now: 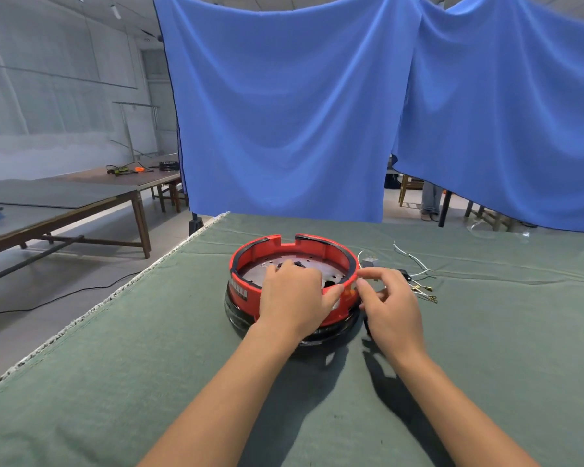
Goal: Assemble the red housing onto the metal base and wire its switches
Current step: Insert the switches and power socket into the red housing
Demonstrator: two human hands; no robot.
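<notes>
- Far left, apart from the work: a long wooden side table (81, 200) with cables and small tools at its far end.
- Behind the scene, blue cloth (284, 112) hangs as a backdrop across the far edge of the desk (115, 382), which is covered in green felt.
- At the centre of the desk sits the red housing (334, 252), a ring with a notch in its far wall. It rests on a dark round part, and the metal base (260, 269) shows as a perforated plate inside the ring.
- The left hand (292, 294) reaches forward from the near edge, palm down over the near rim, fingers curled inside the ring and thumb against the red outer wall. This grip looks meant to steady the housing.
- The right hand (390, 299) is just right of the housing, its forearm angled in from the near right. Thumb and forefinger come together at the right rim; whether they pinch something small or only touch the rim cannot be told.
- Right of that hand, loose white wires (415, 261) with metal terminals and a small grey part (371, 262) lie within easy reach, likely awaiting the switch wiring.
</notes>
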